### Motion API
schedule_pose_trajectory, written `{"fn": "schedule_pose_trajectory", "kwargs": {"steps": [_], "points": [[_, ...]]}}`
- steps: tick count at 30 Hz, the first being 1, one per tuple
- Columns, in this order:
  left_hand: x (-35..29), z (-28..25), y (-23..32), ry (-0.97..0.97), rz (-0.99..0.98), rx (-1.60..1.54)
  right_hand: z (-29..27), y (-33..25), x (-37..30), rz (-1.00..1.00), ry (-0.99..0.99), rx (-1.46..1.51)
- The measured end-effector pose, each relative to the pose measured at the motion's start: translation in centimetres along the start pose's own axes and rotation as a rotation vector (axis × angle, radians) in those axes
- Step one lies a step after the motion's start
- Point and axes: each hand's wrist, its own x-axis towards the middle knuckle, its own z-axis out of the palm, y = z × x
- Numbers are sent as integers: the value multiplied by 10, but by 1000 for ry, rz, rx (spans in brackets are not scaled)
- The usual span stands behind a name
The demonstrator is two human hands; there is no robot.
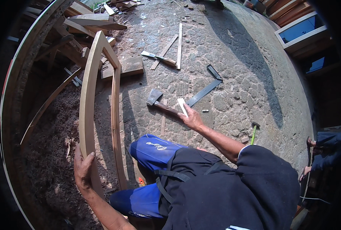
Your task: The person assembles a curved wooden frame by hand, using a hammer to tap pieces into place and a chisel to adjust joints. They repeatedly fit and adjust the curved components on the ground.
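A pale wooden frame [87,96] stands on edge at my left, rising away from me. My left hand [84,165] grips its near lower part, with the thumb across the wood. In front of my knees, my right hand [192,118] is closed around the handle end of a hatchet [166,107], whose metal head points away to the left. A small whitish wedge-shaped piece [182,105] sticks up at the same fingers; whether they pinch it too, I cannot tell. Just beyond that hand lies a dark try square [205,92].
A chisel [161,58] and thin wood strips [179,46] lie farther out. A wood block [130,66] sits behind the frame. Scrap wood [95,23] is heaped far left, shavings [59,134] nearer. A green-handled hammer [254,132] and another person's feet [306,171] are at right.
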Motion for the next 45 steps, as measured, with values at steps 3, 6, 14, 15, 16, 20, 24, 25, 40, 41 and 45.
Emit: {"fn": "schedule_pose_trajectory", "kwargs": {"steps": [3,6,14,15,16,20,24,25,40,41,45], "points": [[0,1,0,-5,7,-35,18,7,38,140,-80,-21],[0,1,0,-6,12,-45,26,18,66,110,-49,-30],[-2,2,-1,-10,-25,-54,34,35,-9,-64,-150,-103],[-2,2,-2,-6,-27,-41,35,34,-11,-13,-200,-121],[-2,1,-2,-16,2,-49,36,33,-7,-59,-143,-82],[-1,0,-1,-8,-30,-48,31,21,51,25,-92,-71],[-1,0,0,-8,5,-38,20,5,95,-115,-10,-44],[-1,0,1,-10,-3,-26,19,4,96,-135,-5,-43],[0,4,-4,11,-4,-79,40,88,-11,364,-129,-136],[0,4,-4,6,-12,-69,39,94,-9,384,-119,-174],[0,4,-2,-4,-33,-40,35,114,-14,455,-137,-197]]}}
